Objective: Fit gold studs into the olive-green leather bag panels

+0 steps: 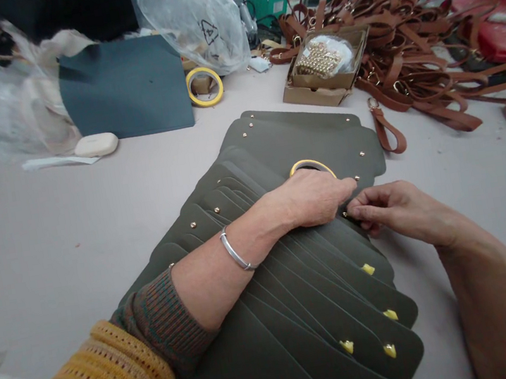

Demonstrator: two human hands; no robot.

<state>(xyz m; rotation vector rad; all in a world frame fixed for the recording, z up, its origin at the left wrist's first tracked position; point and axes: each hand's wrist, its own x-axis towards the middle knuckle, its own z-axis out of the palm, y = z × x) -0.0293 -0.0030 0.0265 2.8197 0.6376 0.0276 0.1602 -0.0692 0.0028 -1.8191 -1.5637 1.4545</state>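
Dark green leather-like panels (307, 136) with rounded corners lie overlapped in a fanned stack. Small gold studs (361, 154) sit along their edges. My left hand (318, 195) reaches across the stack, fingers curled, a fingertip beside a stud on the right edge. Behind it shows the far rim of a roll of yellow tape (311, 162); the hand hides the rest, and I cannot tell whether it grips the roll. My right hand (390, 209) pinches at the panels' right edge, beside another stud. Yellow tape bits (390, 350) stick to the lower panels.
Brown straps with metal clips (403, 44) are heaped at back right. Beside them stands a cardboard box (315, 95) with bagged gold pieces. At back left are a blue-grey sheet (126, 88), another yellow tape roll (207, 102), a white case (96, 144) and plastic bags (196, 12).
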